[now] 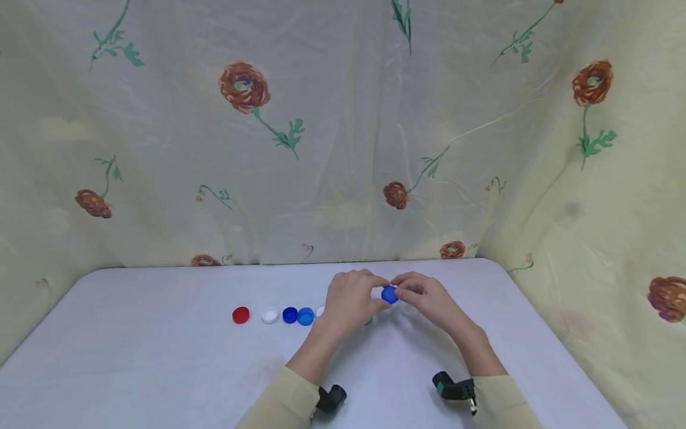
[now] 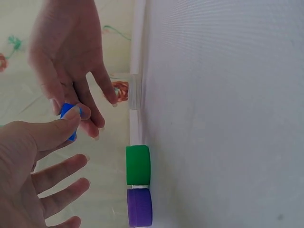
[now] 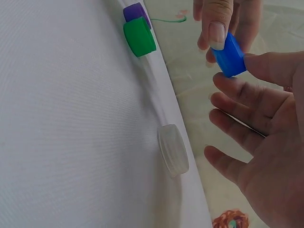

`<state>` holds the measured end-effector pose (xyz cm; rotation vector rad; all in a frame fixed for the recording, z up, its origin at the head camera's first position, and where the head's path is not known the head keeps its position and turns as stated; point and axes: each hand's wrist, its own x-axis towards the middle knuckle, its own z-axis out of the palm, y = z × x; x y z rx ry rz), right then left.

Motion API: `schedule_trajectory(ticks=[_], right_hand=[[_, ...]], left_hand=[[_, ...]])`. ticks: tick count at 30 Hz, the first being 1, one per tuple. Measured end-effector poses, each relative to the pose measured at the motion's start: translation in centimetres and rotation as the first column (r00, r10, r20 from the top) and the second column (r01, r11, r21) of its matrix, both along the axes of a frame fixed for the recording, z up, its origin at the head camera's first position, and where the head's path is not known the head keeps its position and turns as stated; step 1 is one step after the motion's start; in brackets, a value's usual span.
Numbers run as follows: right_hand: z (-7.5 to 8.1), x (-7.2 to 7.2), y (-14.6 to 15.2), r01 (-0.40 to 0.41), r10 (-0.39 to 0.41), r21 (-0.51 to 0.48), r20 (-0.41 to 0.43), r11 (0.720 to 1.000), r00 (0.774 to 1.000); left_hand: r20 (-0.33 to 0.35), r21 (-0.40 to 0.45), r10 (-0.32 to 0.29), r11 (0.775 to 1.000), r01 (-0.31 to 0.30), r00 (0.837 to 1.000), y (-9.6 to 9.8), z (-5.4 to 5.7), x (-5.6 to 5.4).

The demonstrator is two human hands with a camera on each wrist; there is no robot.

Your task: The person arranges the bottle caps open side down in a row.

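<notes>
A blue bottle cap [image 1: 389,294] is held up above the table between both hands. My left hand [image 1: 351,301] pinches it between thumb and forefinger, its other fingers spread in the left wrist view. From the other side, the thumb and forefinger of my right hand [image 1: 429,298] also pinch the cap's edge. Below the hands, a green cap [image 2: 138,165] stands beside a purple cap [image 2: 140,207] on the table. A clear cap [image 3: 173,151] lies apart from them in the right wrist view. In the head view the left hand hides part of the row of caps.
Left of the hands, a red cap [image 1: 240,315], a white cap [image 1: 270,315], a dark blue cap [image 1: 290,315] and a lighter blue cap [image 1: 305,316] lie in a row on the white table [image 1: 161,369]. A flowered curtain [image 1: 332,149] hangs behind.
</notes>
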<state>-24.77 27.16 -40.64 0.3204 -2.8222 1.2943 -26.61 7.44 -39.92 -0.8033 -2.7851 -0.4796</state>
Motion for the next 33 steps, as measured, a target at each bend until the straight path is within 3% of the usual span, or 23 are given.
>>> schedule_trajectory(ticks=[9, 12, 18, 24, 33], right_hand=[[-0.20, 0.03, 0.08, -0.069, 0.069, 0.051, -0.001, 0.996, 0.998], [-0.22, 0.09, -0.10, -0.054, 0.056, 0.074, -0.016, 0.996, 0.998], [-0.21, 0.16, -0.27, -0.007, 0.014, 0.101, -0.071, 0.995, 0.997], [-0.07, 0.27, -0.29, -0.003, 0.010, 0.112, -0.064, 0.994, 0.998], [-0.31, 0.12, -0.39, 0.001, 0.005, 0.116, -0.055, 0.993, 0.998]], left_hand=[[0.077, 0.031, 0.010, 0.999, -0.012, 0.997, -0.47, 0.01, -0.02], [0.099, 0.050, 0.007, 0.999, -0.012, 0.995, -0.66, 0.11, 0.00], [0.103, 0.048, -0.006, 0.999, 0.001, 0.995, -0.70, 0.30, -0.04], [0.089, 0.033, -0.009, 0.999, 0.006, 0.996, -0.55, 0.14, -0.07], [0.090, 0.039, 0.035, 0.999, -0.039, 0.995, -0.48, 0.14, -0.12]])
